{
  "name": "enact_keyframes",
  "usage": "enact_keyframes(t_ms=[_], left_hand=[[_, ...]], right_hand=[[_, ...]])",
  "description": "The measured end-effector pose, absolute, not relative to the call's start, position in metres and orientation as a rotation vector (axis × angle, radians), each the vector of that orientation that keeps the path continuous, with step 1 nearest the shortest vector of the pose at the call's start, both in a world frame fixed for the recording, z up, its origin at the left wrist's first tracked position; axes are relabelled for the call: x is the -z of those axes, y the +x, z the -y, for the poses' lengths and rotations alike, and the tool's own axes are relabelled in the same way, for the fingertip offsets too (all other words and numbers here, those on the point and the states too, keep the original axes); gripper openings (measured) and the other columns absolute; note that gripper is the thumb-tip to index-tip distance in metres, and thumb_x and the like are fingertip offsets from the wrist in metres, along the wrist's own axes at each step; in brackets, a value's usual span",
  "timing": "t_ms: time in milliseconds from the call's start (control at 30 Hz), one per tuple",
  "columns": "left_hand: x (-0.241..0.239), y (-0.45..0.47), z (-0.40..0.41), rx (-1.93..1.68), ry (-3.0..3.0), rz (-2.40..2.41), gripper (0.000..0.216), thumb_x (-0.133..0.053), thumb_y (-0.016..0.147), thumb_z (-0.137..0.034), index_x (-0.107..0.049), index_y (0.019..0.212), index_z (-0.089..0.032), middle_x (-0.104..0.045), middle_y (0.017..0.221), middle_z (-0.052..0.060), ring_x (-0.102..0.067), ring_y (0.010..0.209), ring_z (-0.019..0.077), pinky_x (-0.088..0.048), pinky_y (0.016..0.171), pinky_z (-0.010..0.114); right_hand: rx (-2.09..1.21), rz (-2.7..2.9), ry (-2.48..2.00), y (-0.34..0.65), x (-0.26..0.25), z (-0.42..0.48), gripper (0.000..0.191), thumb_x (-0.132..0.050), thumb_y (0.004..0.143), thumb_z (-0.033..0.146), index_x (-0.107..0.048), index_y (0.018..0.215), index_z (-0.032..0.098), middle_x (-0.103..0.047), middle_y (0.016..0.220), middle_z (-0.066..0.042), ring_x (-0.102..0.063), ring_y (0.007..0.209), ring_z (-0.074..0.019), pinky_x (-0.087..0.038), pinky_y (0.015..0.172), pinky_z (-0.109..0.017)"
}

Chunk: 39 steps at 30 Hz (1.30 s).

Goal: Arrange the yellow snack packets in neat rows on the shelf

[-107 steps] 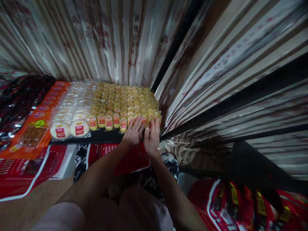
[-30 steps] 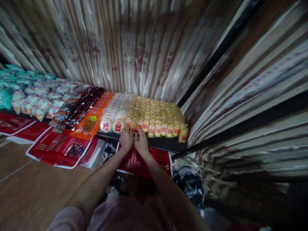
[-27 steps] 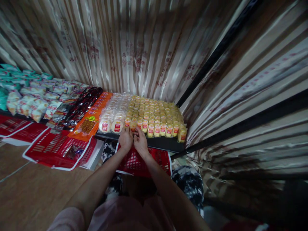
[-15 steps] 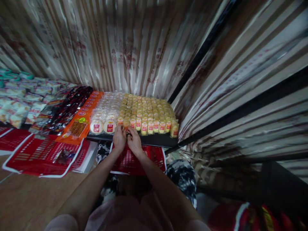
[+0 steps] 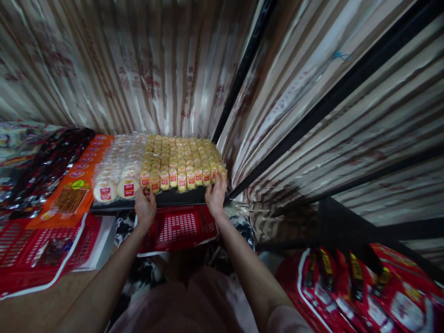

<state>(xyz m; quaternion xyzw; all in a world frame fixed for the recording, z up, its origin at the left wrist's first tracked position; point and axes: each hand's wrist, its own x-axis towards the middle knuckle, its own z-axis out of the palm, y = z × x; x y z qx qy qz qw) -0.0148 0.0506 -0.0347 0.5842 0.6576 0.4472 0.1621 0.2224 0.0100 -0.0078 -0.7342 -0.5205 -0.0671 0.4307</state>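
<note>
Rows of small yellow wrapped snack cakes (image 5: pixel 180 159) stand on the black shelf (image 5: pixel 176 196), with red and white labels on the front ones. My left hand (image 5: pixel 144 207) is at their front left corner, its fingers curled in; whether they hold a pack is hidden. At the right end, my right hand (image 5: pixel 215 194) has its fingers stretched up against the rightmost front cakes. Left of the yellow rows are round pale crackers in clear wrappers (image 5: pixel 120 178). A red basket (image 5: pixel 180 226) with a white rim sits below, between my forearms.
Left along the shelf lie an orange snack bag (image 5: pixel 71 192) and dark shiny packets (image 5: pixel 45 162). Another red basket (image 5: pixel 24 249) is at lower left. Red packages (image 5: pixel 374 291) fill the lower right. Black frame bars (image 5: pixel 298 134) and striped curtain (image 5: pixel 166 64) enclose the shelf.
My hands have moved apart from close together at the cakes' front left: the right one now reaches the right end, the left one stays near the left corner. The view has shifted right.
</note>
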Motion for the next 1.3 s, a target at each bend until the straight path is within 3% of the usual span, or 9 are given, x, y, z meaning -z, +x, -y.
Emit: enact_keyframes(t_ms=[100,167,300,467,667,833,967,1300], left_hand=[[0.035,-0.012,-0.046,-1.261,1.733,-1.877,0.020,-0.043,0.081,-0.025,-0.053,0.096,-0.016,-0.055,0.084,0.006,-0.056,0.081,0.0208,-0.047,0.079,0.034],[0.036,-0.011,-0.044,-1.248,1.804,-1.841,0.016,-0.041,0.082,-0.024,-0.053,0.091,-0.018,-0.056,0.086,0.007,-0.056,0.086,0.0217,-0.046,0.081,0.035],[0.037,-0.009,-0.043,-1.129,1.841,-1.872,0.016,-0.041,0.082,-0.024,-0.055,0.087,-0.018,-0.057,0.088,0.008,-0.056,0.087,0.0224,-0.046,0.079,0.034],[0.036,-0.013,-0.049,-0.928,1.856,-1.926,0.022,-0.039,0.084,-0.024,-0.058,0.089,-0.016,-0.059,0.087,0.009,-0.058,0.082,0.0223,-0.046,0.074,0.033],[0.033,-0.016,-0.050,-0.879,1.920,-1.897,0.024,-0.039,0.083,-0.022,-0.059,0.092,-0.014,-0.059,0.088,0.010,-0.058,0.085,0.0232,-0.046,0.075,0.033],[0.036,-0.016,-0.047,-0.937,1.958,-1.883,0.023,-0.038,0.083,-0.023,-0.058,0.089,-0.016,-0.058,0.087,0.010,-0.058,0.083,0.0233,-0.047,0.074,0.034],[0.040,-0.016,-0.044,-1.028,1.935,-1.858,0.023,-0.037,0.082,-0.024,-0.058,0.090,-0.016,-0.058,0.088,0.011,-0.057,0.086,0.0245,-0.047,0.078,0.036],[0.034,0.004,-0.024,-1.191,1.964,-1.592,0.022,-0.036,0.082,-0.018,-0.057,0.091,-0.018,-0.058,0.091,0.008,-0.057,0.091,0.0209,-0.046,0.087,0.034]], right_hand=[[0.210,1.277,-2.030,0.253,-0.006,-0.023,0.056,-0.042,0.078,0.011,-0.037,0.133,0.002,-0.030,0.140,-0.023,-0.019,0.135,-0.0314,-0.023,0.108,-0.051],[0.188,1.274,-2.131,0.265,-0.011,-0.031,0.058,-0.044,0.076,0.008,-0.036,0.133,-0.001,-0.036,0.135,-0.026,-0.026,0.131,-0.0326,-0.022,0.108,-0.050],[0.146,1.268,-2.181,0.270,-0.009,-0.035,0.063,-0.050,0.073,0.008,-0.037,0.134,0.005,-0.055,0.116,-0.020,-0.048,0.111,-0.0290,-0.032,0.100,-0.045],[0.156,1.214,-2.244,0.266,-0.007,-0.034,0.054,-0.050,0.078,0.012,-0.043,0.131,0.009,-0.060,0.105,-0.017,-0.052,0.096,-0.0235,-0.038,0.083,-0.035],[0.199,1.183,-2.242,0.260,-0.021,-0.031,0.052,-0.043,0.085,0.016,-0.036,0.135,0.007,-0.054,0.115,-0.022,-0.051,0.101,-0.0254,-0.037,0.083,-0.035],[0.255,1.238,-2.165,0.239,-0.019,-0.017,0.060,-0.041,0.085,0.020,-0.025,0.142,0.011,-0.052,0.121,-0.017,-0.050,0.107,-0.0257,-0.039,0.089,-0.035],[0.138,1.427,-2.049,0.210,0.000,0.002,0.060,-0.043,0.084,0.025,-0.028,0.141,0.011,-0.058,0.113,-0.015,-0.055,0.100,-0.0261,-0.043,0.087,-0.037],[0.038,1.409,-1.931,0.185,0.014,0.008,0.050,-0.044,0.085,0.029,-0.040,0.133,0.014,-0.057,0.120,-0.014,-0.054,0.106,-0.0250,-0.041,0.094,-0.039]])
